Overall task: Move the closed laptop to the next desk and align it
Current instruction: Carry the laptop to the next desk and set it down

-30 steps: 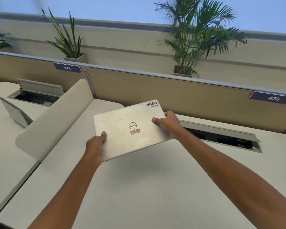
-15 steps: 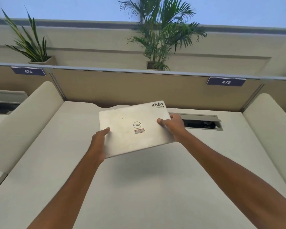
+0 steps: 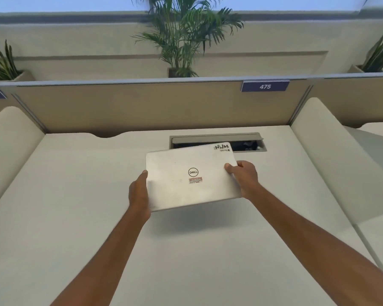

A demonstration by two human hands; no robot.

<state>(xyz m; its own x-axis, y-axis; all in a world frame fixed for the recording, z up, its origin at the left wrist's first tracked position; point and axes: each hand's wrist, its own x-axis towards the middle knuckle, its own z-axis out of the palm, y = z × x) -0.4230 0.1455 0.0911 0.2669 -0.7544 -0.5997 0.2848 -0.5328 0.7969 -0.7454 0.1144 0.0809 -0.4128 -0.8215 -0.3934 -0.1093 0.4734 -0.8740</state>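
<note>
A closed silver laptop (image 3: 191, 176) with a round logo and stickers on its lid hangs in the air above the white desk (image 3: 75, 206), casting a shadow below it. Its lid faces me and it is turned slightly, the right side farther away. My left hand (image 3: 139, 194) grips its left edge and my right hand (image 3: 244, 176) grips its right edge, thumbs on the lid. The laptop's far corner covers part of the desk's open cable hatch (image 3: 217, 140).
White curved dividers stand at the desk's left (image 3: 11, 138) and right (image 3: 323, 138) sides. A tan partition (image 3: 142, 104) with a label 475 (image 3: 265, 86) closes the back. Potted plants (image 3: 181, 38) stand on the ledge behind it.
The view and both hands have shifted right along the desks. The laptop now hangs over the middle of desk 475, nearer the cable hatch, still held by both hands.
</note>
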